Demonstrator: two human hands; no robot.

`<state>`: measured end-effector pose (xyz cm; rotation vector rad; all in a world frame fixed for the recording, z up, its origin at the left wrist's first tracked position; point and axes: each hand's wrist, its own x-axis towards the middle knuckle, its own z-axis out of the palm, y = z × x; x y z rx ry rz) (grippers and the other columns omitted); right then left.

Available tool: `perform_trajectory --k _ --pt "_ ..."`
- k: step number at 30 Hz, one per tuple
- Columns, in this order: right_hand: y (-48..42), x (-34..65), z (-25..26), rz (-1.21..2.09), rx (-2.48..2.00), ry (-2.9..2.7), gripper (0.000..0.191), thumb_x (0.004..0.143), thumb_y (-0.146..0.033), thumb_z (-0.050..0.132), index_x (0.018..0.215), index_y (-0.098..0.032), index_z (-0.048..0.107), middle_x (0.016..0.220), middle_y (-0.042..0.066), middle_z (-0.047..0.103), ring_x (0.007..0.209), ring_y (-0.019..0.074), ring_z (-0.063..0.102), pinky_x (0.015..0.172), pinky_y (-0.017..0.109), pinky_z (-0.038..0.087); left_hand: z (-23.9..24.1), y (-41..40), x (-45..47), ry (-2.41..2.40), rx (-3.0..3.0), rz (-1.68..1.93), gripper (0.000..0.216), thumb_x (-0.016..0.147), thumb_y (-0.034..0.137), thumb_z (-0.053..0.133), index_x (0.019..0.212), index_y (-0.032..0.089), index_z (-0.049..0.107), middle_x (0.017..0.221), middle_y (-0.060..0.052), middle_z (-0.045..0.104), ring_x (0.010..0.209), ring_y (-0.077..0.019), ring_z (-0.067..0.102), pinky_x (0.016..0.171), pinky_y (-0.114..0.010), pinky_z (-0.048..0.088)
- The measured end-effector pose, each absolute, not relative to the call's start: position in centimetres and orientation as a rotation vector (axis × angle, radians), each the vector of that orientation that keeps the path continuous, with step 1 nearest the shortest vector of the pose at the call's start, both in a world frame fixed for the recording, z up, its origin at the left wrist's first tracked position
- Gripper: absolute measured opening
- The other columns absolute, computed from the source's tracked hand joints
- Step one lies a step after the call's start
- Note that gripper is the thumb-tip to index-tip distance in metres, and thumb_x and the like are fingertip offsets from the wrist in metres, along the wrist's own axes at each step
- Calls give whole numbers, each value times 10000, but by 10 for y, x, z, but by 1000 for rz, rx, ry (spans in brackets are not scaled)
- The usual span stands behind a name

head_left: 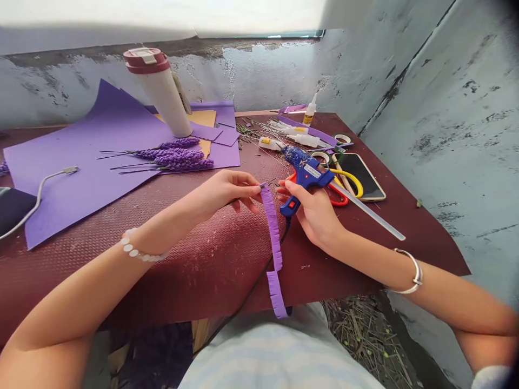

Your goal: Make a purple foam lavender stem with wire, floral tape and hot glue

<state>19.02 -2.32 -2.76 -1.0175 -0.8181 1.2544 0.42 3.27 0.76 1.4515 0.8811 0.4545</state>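
My left hand [227, 192] pinches the top end of a fringed purple paper strip [274, 237], which hangs down over the table's front edge toward my lap. My right hand [314, 213] is wrapped round the handle of a blue hot glue gun [304, 173] with a clear glue stick [371, 212] poking out behind it. The gun lies on the dark red table [190, 259], its nozzle pointing away to the left. Both hands sit close together, almost touching the strip's top.
Finished purple paper lavender stems [174, 156] lie on purple sheets [93, 156]. A white tumbler with a red lid [160, 92] stands behind. Scissors [344, 186], a phone [363, 175], tape rolls [343, 139], glue bottles [310, 111] and thin wires crowd the right. Peeling walls close the back and right.
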Motion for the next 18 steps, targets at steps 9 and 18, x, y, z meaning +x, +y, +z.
perform_trajectory --k 9,18 --pt "10 194 -32 1664 -1013 -1116 170 860 -347 620 924 -190 615 857 8 701 803 135 650 768 289 546 1 41 -1 862 1461 474 201 834 327 675 884 135 642 869 -51 734 665 -120 704 428 -143 389" --pt "-5 217 -22 1810 -1493 -1463 636 916 -641 349 690 -112 622 630 160 706 502 186 677 417 228 507 2 40 0 894 1399 479 166 821 287 687 847 131 636 828 -38 729 643 -116 701 422 -135 402"
